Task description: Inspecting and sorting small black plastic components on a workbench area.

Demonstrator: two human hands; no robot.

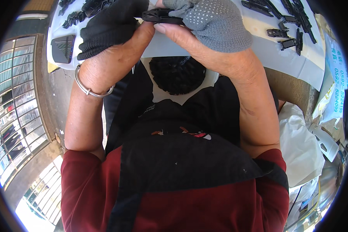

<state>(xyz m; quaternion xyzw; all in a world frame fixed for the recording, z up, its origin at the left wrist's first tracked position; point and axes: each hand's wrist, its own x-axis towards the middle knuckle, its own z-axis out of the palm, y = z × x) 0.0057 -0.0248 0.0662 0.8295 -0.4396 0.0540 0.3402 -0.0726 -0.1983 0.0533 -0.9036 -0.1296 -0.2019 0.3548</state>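
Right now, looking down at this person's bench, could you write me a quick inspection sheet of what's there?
Surface: white sheet over the table.
Job's things: small black plastic part pinched between both hands.
Clutter: loose black plastic parts at right, another pile at left, dark tray, round black ridged piece near the lap.
Grippers: left hand in black fingerless glove, right hand in grey dotted glove; silver bangle on the left wrist.
Cables: yellow cable at lower right.
Surroundings: white bags at right, metal grating at left.
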